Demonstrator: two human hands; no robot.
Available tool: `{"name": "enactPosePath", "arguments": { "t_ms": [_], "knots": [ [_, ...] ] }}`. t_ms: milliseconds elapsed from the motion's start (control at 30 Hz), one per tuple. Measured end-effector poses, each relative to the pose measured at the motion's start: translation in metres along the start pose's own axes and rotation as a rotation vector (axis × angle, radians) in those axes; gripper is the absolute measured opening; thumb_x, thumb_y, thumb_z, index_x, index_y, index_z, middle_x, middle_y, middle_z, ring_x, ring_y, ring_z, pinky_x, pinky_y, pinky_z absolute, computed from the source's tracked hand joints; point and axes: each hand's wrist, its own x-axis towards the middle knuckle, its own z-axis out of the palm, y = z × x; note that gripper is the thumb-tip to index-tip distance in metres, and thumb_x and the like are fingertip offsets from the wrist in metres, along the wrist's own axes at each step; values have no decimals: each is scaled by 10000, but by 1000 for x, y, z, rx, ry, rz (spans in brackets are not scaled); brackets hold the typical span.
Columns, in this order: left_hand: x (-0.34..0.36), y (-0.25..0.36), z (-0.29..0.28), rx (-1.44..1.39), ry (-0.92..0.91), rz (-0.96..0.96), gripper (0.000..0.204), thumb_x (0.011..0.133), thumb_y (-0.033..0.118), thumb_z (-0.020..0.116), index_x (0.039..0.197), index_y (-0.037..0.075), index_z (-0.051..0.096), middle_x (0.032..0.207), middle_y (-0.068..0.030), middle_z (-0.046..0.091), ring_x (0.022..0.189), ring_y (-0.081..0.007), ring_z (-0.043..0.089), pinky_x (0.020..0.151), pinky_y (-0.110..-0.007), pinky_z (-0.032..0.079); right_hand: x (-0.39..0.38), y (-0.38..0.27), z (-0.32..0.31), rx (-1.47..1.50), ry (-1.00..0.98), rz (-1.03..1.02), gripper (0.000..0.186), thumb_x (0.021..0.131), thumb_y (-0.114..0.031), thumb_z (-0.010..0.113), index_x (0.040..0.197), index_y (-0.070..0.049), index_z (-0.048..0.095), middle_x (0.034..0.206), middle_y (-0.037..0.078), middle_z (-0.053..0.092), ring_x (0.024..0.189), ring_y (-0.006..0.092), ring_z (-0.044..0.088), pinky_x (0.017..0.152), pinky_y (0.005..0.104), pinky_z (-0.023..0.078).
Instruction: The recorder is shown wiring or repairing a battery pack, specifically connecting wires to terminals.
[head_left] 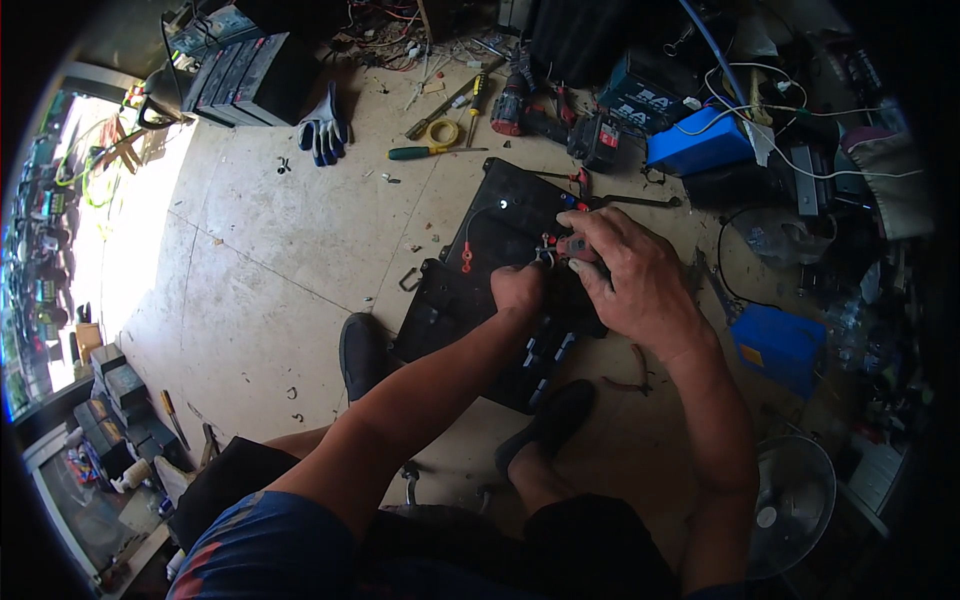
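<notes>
A black plastic case lies on the floor between my feet. Over its right part, my left hand is closed, its fingertips at a small metal piece; what it grips is mostly hidden. My right hand comes from the right, thumb and fingers closed around a short red-and-dark piece that I cannot name for sure. Its end meets the metal piece by the left fingertips. A wire with a red end terminal rests on the case, left of my hands.
Beyond the case lie a green-handled screwdriver, a yellow tape roll, a cordless drill and a wrench. Pliers lie near my right foot. Gloves, blue packs and a fan stand around.
</notes>
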Motion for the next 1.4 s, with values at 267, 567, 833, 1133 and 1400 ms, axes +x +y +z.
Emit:
{"name": "enactPosePath", "arguments": {
  "t_ms": [267,567,833,1133,1400],
  "knots": [
    [7,-7,0,-69,-65,-29,261,884,138,654,911,-122,649,882,-219,706,754,-341,721,632,-451,567,4,0,-7,-56,-109,34,310,871,-190,766,1116,-56,631,973,110,677,849,275,715,733,390,584],
    [-4,0,4,-52,39,-10,246,861,152,672,774,-78,676,732,-167,695,600,-251,682,560,-369,531,10,0,-4,-175,-135,-36,378,872,-257,771,1165,-76,618,853,89,658,754,268,710,670,392,586],
    [-4,-3,6,-51,20,5,263,878,161,667,769,-78,682,710,-161,689,604,-242,683,567,-368,527,3,1,-2,-194,-221,38,470,892,-269,748,1298,-77,607,901,104,680,797,275,709,716,403,575],
    [-7,-1,5,-60,41,-4,276,895,170,666,786,-82,692,710,-166,691,575,-258,671,544,-370,519,1,1,-5,-101,-265,96,491,873,-219,762,1313,-69,605,963,99,702,867,252,710,775,397,570],
    [-12,8,5,-47,64,-37,265,899,170,674,820,-83,678,737,-171,697,578,-267,677,527,-379,518,5,-6,-8,-20,-285,246,450,895,-130,726,1321,-70,598,993,63,709,878,243,718,810,402,577]
  ]
}}
